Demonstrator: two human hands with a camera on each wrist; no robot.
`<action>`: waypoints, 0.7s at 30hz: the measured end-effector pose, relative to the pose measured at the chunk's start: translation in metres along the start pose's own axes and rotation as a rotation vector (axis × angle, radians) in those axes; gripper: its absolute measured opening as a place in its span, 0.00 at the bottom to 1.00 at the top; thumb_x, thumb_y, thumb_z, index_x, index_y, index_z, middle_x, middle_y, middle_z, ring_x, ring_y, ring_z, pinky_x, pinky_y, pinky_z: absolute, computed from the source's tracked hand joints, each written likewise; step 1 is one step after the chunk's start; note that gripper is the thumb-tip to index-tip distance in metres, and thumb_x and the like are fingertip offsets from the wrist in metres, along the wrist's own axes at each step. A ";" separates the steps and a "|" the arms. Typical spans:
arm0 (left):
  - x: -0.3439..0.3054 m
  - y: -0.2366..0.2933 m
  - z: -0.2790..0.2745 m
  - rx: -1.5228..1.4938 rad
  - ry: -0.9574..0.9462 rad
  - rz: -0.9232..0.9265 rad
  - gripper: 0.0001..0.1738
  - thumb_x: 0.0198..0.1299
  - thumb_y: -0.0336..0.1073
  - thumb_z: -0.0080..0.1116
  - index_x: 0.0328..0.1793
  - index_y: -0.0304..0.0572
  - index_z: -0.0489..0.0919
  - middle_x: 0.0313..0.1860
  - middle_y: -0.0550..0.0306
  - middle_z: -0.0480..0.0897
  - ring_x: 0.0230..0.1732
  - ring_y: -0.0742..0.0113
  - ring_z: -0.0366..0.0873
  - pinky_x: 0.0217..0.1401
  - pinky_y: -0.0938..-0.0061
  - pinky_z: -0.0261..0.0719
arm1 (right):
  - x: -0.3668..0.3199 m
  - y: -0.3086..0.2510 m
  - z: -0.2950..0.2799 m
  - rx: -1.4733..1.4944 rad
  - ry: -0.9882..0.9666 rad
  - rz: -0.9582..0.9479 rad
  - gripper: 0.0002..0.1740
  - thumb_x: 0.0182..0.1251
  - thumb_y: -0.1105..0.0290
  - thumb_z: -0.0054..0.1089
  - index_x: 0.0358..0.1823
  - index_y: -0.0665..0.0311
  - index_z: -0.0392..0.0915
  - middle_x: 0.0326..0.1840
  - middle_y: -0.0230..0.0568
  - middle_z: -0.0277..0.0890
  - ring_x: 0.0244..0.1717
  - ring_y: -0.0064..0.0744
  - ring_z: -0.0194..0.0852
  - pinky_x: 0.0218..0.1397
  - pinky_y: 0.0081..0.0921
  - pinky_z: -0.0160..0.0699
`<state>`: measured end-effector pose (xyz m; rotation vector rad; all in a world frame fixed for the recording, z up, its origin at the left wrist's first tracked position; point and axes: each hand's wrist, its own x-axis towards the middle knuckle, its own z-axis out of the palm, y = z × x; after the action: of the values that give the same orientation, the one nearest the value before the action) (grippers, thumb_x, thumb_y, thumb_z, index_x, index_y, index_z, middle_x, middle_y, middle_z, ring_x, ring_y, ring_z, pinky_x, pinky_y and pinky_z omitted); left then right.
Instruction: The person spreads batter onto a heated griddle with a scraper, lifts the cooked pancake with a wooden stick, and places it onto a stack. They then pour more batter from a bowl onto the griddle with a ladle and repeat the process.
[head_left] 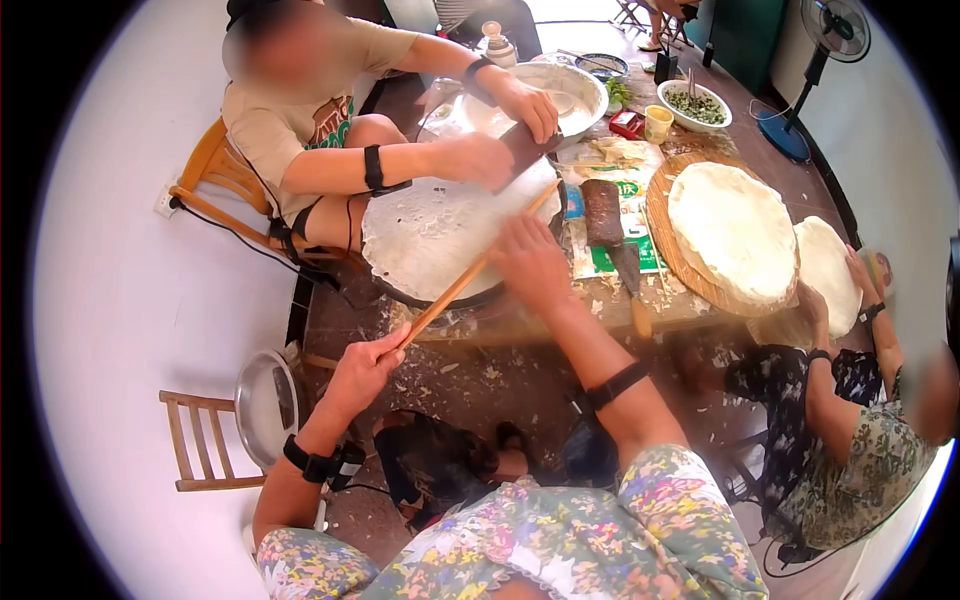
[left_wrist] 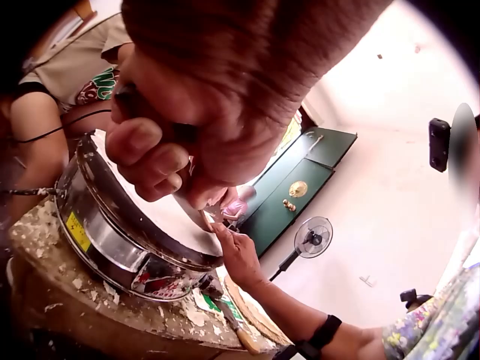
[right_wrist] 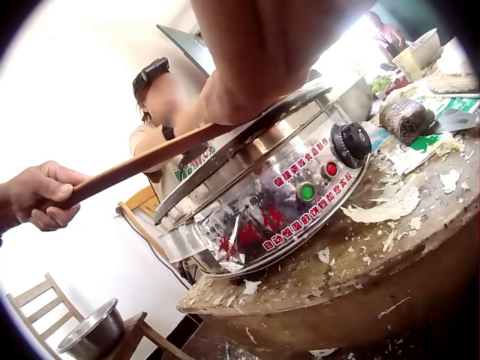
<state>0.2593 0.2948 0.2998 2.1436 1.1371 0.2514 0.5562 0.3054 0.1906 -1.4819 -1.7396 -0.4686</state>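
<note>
A long wooden stick (head_left: 455, 292) lies slantwise over the near edge of a round electric griddle (right_wrist: 259, 217). My left hand (head_left: 365, 375) grips its near end, fingers curled round it. Farther along, my right hand (head_left: 530, 258) holds the same stick over the griddle's edge. Under the stick, a thin pale flatbread (head_left: 425, 240) covers the griddle plate. Across from me, a seated person's two hands (head_left: 478, 160) hold a dark flat scraper (head_left: 527, 152) over the far side of the flatbread.
Right of the griddle lie a dark crusted roller-like block (head_left: 602, 212) and a wooden-handled scraper (head_left: 628, 270). A round board (head_left: 660, 240) bears stacked flatbreads (head_left: 735, 230). At right, another person holds a flatbread (head_left: 828, 275). Behind stand a batter basin (head_left: 590, 90) and a bowl of chopped greens (head_left: 695, 105).
</note>
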 end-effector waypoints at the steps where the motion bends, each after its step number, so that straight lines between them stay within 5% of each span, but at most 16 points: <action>1: -0.004 -0.002 0.003 0.003 0.001 0.001 0.23 0.61 0.31 0.56 0.65 0.42 0.73 0.55 0.39 0.79 0.54 0.63 0.82 0.53 0.77 0.74 | -0.003 -0.002 -0.005 0.004 -0.004 -0.003 0.22 0.54 0.62 0.63 0.42 0.75 0.75 0.45 0.53 0.72 0.54 0.53 0.68 0.63 0.42 0.65; 7: -0.035 -0.014 0.028 -0.097 0.018 -0.025 0.24 0.61 0.31 0.57 0.65 0.45 0.73 0.56 0.39 0.78 0.55 0.66 0.81 0.55 0.77 0.74 | -0.021 -0.017 -0.019 -0.046 -0.025 -0.009 0.23 0.51 0.62 0.65 0.41 0.76 0.74 0.43 0.53 0.72 0.52 0.53 0.68 0.63 0.43 0.65; 8: -0.041 -0.019 0.034 -0.112 0.034 -0.004 0.24 0.62 0.30 0.56 0.66 0.43 0.73 0.57 0.41 0.79 0.55 0.71 0.80 0.56 0.78 0.73 | -0.023 -0.020 -0.021 -0.053 -0.081 -0.002 0.24 0.51 0.62 0.65 0.41 0.76 0.74 0.44 0.53 0.72 0.53 0.54 0.68 0.64 0.44 0.64; 15: -0.087 -0.020 0.044 -0.303 0.068 -0.029 0.23 0.62 0.26 0.55 0.65 0.38 0.73 0.62 0.48 0.78 0.62 0.68 0.76 0.63 0.79 0.69 | -0.034 -0.062 -0.048 -0.196 -0.132 0.043 0.28 0.58 0.56 0.61 0.48 0.79 0.76 0.54 0.58 0.74 0.61 0.55 0.67 0.72 0.47 0.56; 21: -0.094 -0.031 0.033 -0.356 0.108 -0.076 0.24 0.63 0.27 0.53 0.67 0.32 0.71 0.64 0.51 0.77 0.63 0.70 0.73 0.66 0.79 0.65 | -0.018 -0.071 -0.024 -0.027 -0.208 0.026 0.29 0.63 0.53 0.56 0.49 0.79 0.77 0.54 0.59 0.76 0.63 0.54 0.68 0.74 0.45 0.55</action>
<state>0.1980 0.2170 0.2684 1.7881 1.1363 0.5006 0.4972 0.2591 0.2066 -1.6180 -1.8771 -0.3349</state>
